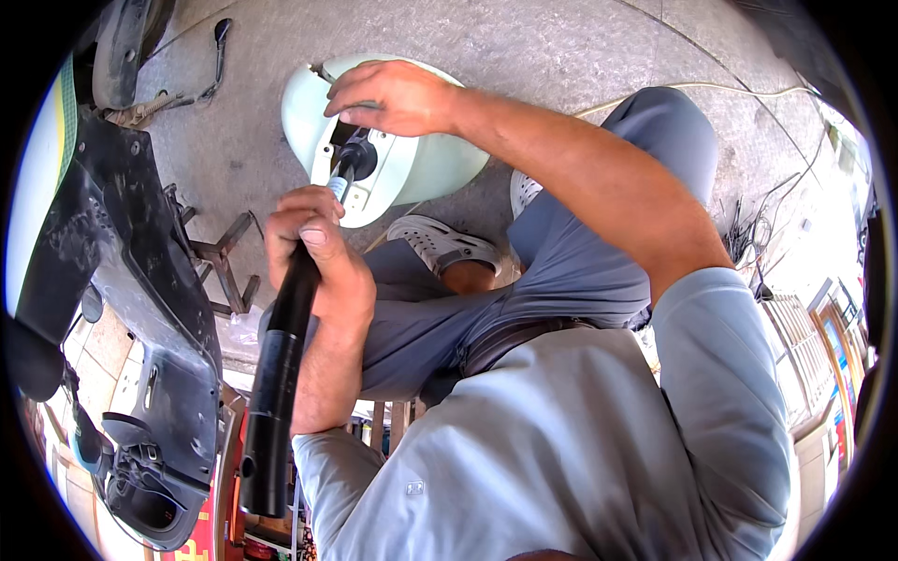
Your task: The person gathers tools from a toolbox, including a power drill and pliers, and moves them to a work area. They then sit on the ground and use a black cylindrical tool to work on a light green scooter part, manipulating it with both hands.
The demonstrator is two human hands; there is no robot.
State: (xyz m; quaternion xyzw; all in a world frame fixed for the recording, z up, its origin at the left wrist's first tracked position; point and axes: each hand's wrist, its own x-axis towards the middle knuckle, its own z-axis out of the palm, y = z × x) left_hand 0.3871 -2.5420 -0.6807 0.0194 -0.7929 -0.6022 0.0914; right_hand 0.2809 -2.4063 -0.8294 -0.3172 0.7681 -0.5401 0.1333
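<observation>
My left hand [318, 245] is wrapped round a long black cylindrical tool [274, 383], whose thick end points down toward me. Beyond my fist, the tool's bright metal shaft [344, 179] reaches to a black round piece [359, 157] at the opening of a pale green plastic shell [440, 165]. Whether the shaft touches that piece I cannot tell. The shell lies on the floor past my feet, its flat inner side toward me. My right hand [398, 97] grips the shell by its far upper part, with bent fingers over the dark opening.
Scooter bodywork with a black panel [140, 224] stands close on my left. A rusty metal stand [224, 262] is beside it. A black-ended cable [221, 56] lies on the concrete floor [552, 47]. Loose wires [748, 234] and a pale cord [748, 89] are at right.
</observation>
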